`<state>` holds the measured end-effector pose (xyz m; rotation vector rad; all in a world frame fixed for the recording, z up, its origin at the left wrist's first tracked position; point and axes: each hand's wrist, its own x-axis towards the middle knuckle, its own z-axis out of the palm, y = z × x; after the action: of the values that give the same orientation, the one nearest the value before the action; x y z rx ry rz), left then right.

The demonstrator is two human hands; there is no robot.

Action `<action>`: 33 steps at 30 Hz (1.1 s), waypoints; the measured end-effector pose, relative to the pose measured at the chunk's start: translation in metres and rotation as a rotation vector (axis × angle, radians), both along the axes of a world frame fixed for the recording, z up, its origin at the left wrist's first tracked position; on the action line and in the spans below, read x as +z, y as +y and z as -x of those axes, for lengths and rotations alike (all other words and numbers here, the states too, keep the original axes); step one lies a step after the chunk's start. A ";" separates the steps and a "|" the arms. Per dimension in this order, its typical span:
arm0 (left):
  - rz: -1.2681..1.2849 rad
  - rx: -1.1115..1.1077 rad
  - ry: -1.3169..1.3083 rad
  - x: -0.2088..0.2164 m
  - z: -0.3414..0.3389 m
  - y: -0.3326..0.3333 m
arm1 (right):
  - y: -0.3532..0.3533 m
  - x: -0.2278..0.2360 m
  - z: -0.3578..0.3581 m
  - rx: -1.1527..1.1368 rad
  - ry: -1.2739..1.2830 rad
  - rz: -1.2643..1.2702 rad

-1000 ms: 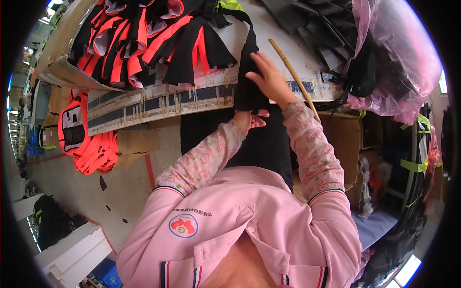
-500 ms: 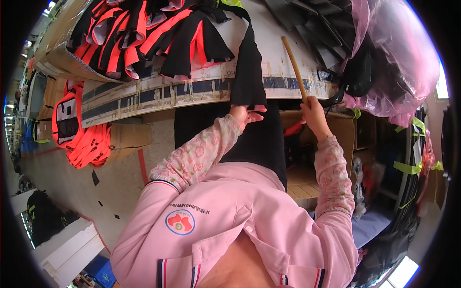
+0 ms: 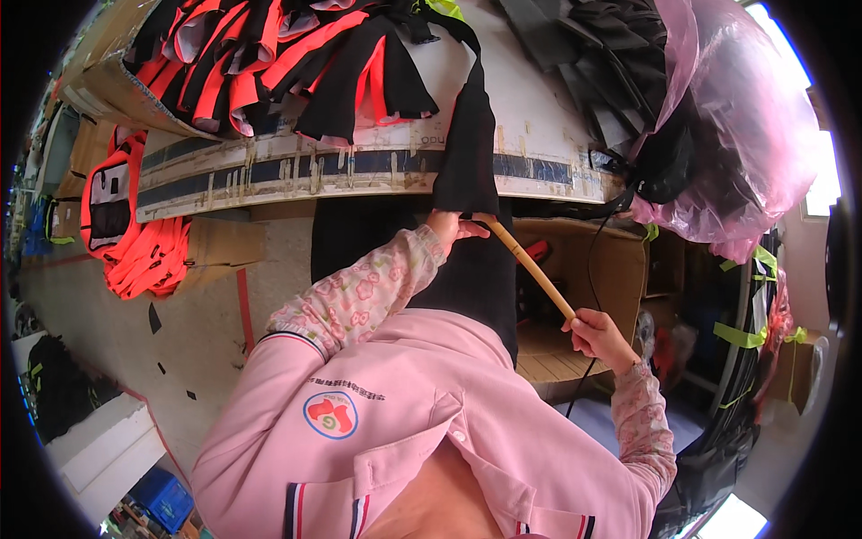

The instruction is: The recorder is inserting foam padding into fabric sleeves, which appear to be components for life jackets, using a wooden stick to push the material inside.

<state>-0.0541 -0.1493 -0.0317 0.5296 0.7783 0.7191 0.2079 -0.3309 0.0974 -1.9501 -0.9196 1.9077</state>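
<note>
My left hand is closed on the lower end of a black fabric strap that hangs over the table's front edge. A narrower black band leads from the strap's upper end to the back of the table. My right hand, out to the right and lower, grips one end of a bamboo stick. The stick slants up to the left, and its far tip is at the strap's lower end beside my left fingers. Whether that tip goes inside the fabric, I cannot tell.
Black and orange fabric pieces heap on the table at the left. Dark flat pieces and a pink plastic bag lie to the right. Below stands an open cardboard box; orange vests hang at left.
My right hand has moved down and outward, and the stick has swung from pointing up over the table to its tip meeting the strap's lower end. My left hand has stayed on the strap.
</note>
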 end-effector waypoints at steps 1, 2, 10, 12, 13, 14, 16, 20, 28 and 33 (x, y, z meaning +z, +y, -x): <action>0.000 -0.004 -0.002 0.000 -0.002 0.000 | 0.000 -0.002 0.007 -0.038 0.036 0.013; -0.018 -0.001 0.014 -0.002 -0.003 -0.001 | 0.002 -0.004 0.017 -0.040 0.038 0.012; -0.161 -0.010 0.096 -0.028 -0.009 0.001 | 0.045 -0.039 0.083 -0.114 0.074 0.091; -0.123 -0.030 0.177 -0.026 -0.009 0.002 | 0.060 -0.047 0.095 -0.148 0.114 0.041; -0.122 -0.026 0.181 -0.026 -0.009 0.002 | 0.071 -0.049 0.103 -0.145 0.118 0.042; -0.091 -0.048 0.205 -0.025 -0.009 -0.001 | 0.082 -0.050 0.113 -0.199 0.148 0.009; -0.060 -0.073 0.232 -0.020 -0.009 -0.004 | 0.105 -0.057 0.128 -0.257 0.182 -0.024; -0.172 -0.084 0.421 -0.020 -0.006 0.001 | 0.124 -0.078 0.147 -0.342 0.407 -0.004; -0.039 -0.191 0.130 -0.032 -0.002 -0.001 | 0.112 -0.067 0.126 -0.271 0.499 -0.043; -0.105 -0.170 0.200 -0.052 -0.002 -0.003 | 0.066 -0.071 0.090 0.067 -0.121 -0.283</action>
<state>-0.0517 -0.1524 -0.0835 0.7623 0.8729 0.5571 0.1181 -0.2649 0.0261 -1.9011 -1.2288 1.6019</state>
